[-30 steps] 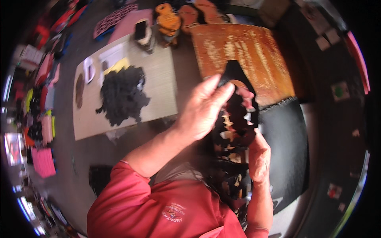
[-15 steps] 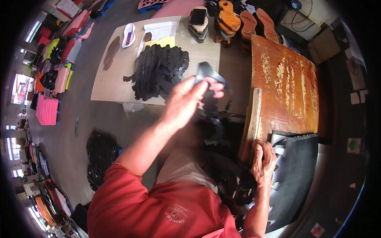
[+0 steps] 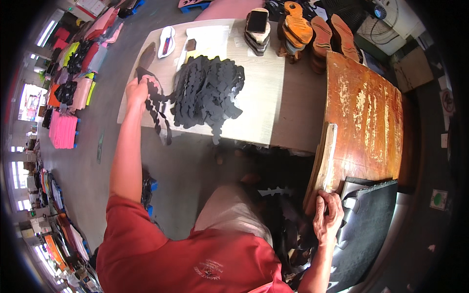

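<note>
At the left end of the pale table (image 3: 254,122), my left hand (image 3: 138,93) is closed on a black cut piece (image 3: 155,100) of sheet material. A wavy-edged strip of black hangs from it past the table's front edge. Just right of that lies a broad heap of black scalloped cut pieces (image 3: 207,93). My right hand (image 3: 328,215) has its fingers curled at the near end of a wooden bar (image 3: 326,151), which lies along the left edge of a worn brown board (image 3: 364,112). Beside that hand is a black sheet (image 3: 371,219) with cut-outs along its edge.
A brown sole shape (image 3: 147,54), a white sole-shaped tray (image 3: 166,41) and papers (image 3: 215,36) lie on the table. Behind stand a phone (image 3: 257,21) on stacked shapes, orange sole-shaped forms (image 3: 297,30) and reddish soles (image 3: 321,36). A fan (image 3: 378,14) is at the back right.
My left hand has swung from right of the black heap to the table's left end, with black material in it. My right hand stays at the bar's end. The view has shifted slightly.
</note>
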A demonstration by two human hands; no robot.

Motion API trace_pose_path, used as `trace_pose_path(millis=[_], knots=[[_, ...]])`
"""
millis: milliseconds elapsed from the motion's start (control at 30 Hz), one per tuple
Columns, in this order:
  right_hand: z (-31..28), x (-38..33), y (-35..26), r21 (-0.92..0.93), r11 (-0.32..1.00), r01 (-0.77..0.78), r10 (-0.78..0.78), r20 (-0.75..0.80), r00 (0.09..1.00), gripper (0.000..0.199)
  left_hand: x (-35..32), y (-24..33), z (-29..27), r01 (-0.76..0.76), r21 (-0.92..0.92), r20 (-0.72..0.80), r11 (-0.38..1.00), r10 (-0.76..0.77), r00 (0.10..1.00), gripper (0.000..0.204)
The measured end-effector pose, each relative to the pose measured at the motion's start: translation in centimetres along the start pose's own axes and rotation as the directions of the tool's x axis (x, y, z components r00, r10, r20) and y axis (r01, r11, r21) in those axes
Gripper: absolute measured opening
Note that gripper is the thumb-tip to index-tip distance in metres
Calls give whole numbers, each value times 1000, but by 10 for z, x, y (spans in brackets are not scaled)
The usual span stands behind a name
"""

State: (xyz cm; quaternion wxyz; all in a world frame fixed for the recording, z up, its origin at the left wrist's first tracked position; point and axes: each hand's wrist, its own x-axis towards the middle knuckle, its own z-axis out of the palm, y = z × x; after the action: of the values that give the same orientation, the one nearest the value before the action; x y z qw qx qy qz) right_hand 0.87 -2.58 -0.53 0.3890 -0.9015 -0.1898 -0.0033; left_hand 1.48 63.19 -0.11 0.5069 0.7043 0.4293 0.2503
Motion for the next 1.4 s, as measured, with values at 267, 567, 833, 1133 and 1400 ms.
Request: trace_pose_path(millis=[267, 567, 833, 1133, 1400], knots=[[-6, 4, -1, 8, 998, 61, -61, -5, 998, 21, 222, -141, 146, -103, 934, 51, 341, 156, 986, 52], [-34, -14, -25, 400, 900, 171, -73, -248, 966, 14, 301, -129, 187, -252, 948, 261, 195, -21, 965, 93], [-96, -187, -18, -165, 871, -462, 190, -754, 628, 23, -16, 41, 335, -701, 103, 774, 706, 385, 502, 59], [-71, -390, -28, 177, 150, -973, 586, -808, -56, 43, -463, 113, 416, -683, -338, 933, 648, 328, -151, 52], [-18, -374, -73, 637, 425, -643, 693, -686, -222, 44, -492, 88, 418, -651, -448, 812, 613, 583, -10, 43]])
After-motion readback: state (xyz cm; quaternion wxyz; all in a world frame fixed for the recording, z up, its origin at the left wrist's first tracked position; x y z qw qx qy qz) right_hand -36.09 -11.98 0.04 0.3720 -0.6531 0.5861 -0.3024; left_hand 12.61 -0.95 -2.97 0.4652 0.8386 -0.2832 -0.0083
